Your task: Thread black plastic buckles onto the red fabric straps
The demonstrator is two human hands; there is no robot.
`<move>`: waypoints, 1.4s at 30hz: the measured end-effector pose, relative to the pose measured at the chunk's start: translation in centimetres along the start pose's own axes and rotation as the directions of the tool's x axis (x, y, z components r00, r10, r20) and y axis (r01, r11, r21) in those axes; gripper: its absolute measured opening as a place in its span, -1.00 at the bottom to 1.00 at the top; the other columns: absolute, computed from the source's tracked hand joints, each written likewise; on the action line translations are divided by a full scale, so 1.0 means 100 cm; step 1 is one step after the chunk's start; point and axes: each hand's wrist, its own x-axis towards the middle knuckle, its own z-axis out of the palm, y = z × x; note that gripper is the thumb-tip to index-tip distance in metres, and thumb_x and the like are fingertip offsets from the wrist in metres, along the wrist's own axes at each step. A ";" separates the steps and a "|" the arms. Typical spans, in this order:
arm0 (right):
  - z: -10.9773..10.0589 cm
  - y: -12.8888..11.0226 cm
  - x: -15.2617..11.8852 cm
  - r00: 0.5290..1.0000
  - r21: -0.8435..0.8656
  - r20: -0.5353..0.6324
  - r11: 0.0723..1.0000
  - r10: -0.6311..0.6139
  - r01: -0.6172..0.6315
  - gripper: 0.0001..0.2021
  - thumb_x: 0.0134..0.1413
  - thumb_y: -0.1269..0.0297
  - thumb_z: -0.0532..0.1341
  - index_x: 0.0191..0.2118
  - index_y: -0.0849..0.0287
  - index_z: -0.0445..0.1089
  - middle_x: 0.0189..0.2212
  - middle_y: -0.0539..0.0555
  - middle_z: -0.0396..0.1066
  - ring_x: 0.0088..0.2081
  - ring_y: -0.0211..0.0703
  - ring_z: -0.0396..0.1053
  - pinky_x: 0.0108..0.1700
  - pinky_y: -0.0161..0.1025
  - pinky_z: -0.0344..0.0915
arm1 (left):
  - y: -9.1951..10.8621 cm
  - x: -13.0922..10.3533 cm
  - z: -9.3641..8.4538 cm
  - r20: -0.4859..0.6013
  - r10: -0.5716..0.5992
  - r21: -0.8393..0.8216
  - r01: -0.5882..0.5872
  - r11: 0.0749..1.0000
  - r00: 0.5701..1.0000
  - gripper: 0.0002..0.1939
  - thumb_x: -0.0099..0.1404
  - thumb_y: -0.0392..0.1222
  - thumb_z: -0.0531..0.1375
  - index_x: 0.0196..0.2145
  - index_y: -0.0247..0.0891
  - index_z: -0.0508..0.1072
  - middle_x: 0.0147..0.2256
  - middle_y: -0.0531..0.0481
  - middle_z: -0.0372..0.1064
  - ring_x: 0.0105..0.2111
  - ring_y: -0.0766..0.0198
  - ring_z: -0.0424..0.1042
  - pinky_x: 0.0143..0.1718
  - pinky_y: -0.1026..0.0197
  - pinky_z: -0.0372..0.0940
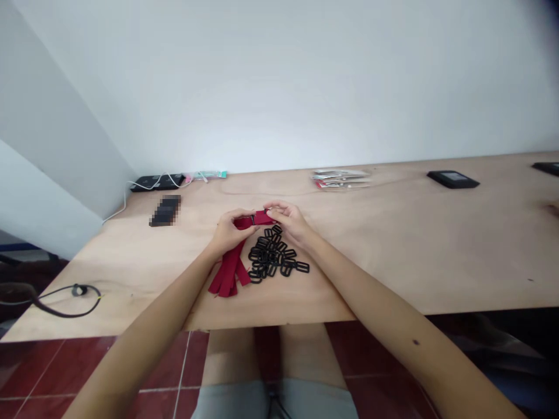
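A short piece of red webbing strap [262,218] is stretched between my two hands, with a black slide buckle [253,220] on it. My left hand [233,231] is closed on the strap's left part, thumb in front. At the strap's right end, my right hand [290,221] pinches it between thumb and fingers; a bit of black shows there, partly hidden. Below my left hand lies a bunch of red straps [228,276], fanned toward the table's front edge. Beside them, under my right hand, is a loose pile of several black slide buckles [271,254].
On the wooden table [393,250], black boxes with a white cable [159,182] sit at the back left, near a blurred dark object [166,210]. Plastic packets [340,178] and a black device [453,178] lie along the wall. A black cable [65,314] loops at the left edge.
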 end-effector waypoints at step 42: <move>-0.005 -0.005 0.001 0.960 -0.374 0.196 0.890 -0.199 0.260 -0.48 0.07 -0.25 0.45 -0.52 0.13 0.45 -0.24 0.09 0.38 -0.17 -0.07 0.36 -0.05 -0.12 0.33 | 0.037 -0.011 0.007 0.070 0.333 0.288 -0.338 0.896 0.940 -0.72 0.45 -0.19 0.28 0.08 -0.11 0.57 0.01 -0.14 0.57 0.04 0.06 0.56 0.16 -0.02 0.45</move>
